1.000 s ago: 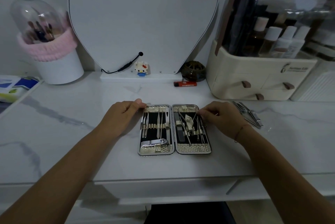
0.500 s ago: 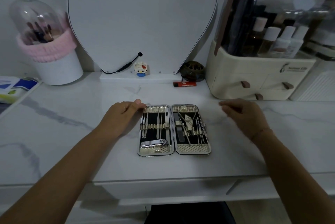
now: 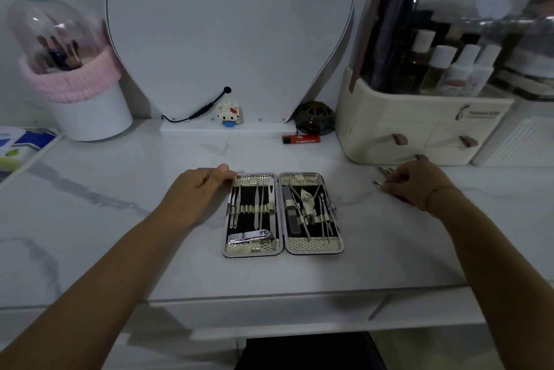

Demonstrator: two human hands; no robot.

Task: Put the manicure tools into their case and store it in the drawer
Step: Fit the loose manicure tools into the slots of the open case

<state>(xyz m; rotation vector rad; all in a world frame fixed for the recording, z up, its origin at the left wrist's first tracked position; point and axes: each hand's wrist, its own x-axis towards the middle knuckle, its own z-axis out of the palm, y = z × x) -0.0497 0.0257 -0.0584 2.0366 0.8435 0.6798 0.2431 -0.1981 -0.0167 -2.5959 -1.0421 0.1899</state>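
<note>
Since a second ago my right hand (image 3: 416,187) has left the right half of the case and travelled right, and it now sits on the loose tools (image 3: 385,172), a small cluster of thin steel manicure implements lying on the table just in front of the organiser. Its fingers are curled down and pinched together on one of the loose tools, whose tip pokes out to the left of the fingertips; the rest of the cluster shows just beyond the knuckles. My left hand (image 3: 199,190) has not moved: fingers loosely curled, thumb tip touching the far left corner of the case. This case (image 3: 314,246), a chrome-rimmed rectangular manicure case with black lining and gold textured ends, lies open flat in the middle of the white marble-patterned table (image 3: 120,219), both halves holding steel tools under elastic bands, with a silver nail clipper (image 3: 254,237) at the near end of the left half. Far right stands the organiser (image 3: 404,130), cream plastic with small drawers and a clear lid over bottles. At the back stand a heart-shaped mirror (image 3: 227,34), a small brick-built cat figurine (image 3: 229,115) and an orange lighter (image 3: 301,139).
</note>
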